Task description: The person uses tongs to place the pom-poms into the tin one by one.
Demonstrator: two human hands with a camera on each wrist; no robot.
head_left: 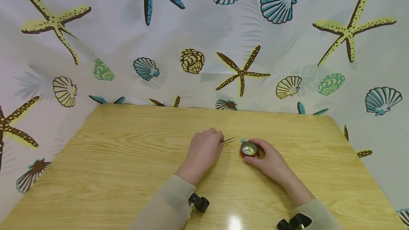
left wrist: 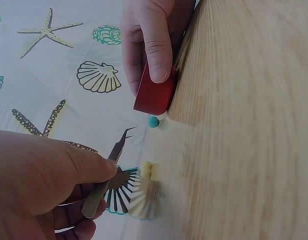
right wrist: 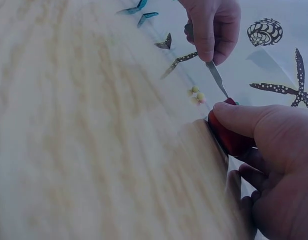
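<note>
My left hand (head_left: 206,148) pinches metal tweezers (left wrist: 110,175) with fine bent tips pointing right. The tips stand slightly apart with nothing between them. A small blue ball (left wrist: 153,122) lies on the table just behind the red cup, close to the tweezer tips in the head view. With thumb and fingers, my right hand (head_left: 270,160) grips the small round red cup (left wrist: 156,95) from its right side. It has a shiny metal inside, where something yellowish shows faintly. Yellow balls (right wrist: 200,95) lie near the left hand in the right wrist view; the head view does not show them.
A light wooden table (head_left: 127,159) lies under both hands. Behind it and at its sides hangs a white cloth (head_left: 179,34) printed with starfish and shells. Black wrist cameras (head_left: 199,202) sit on both sleeves.
</note>
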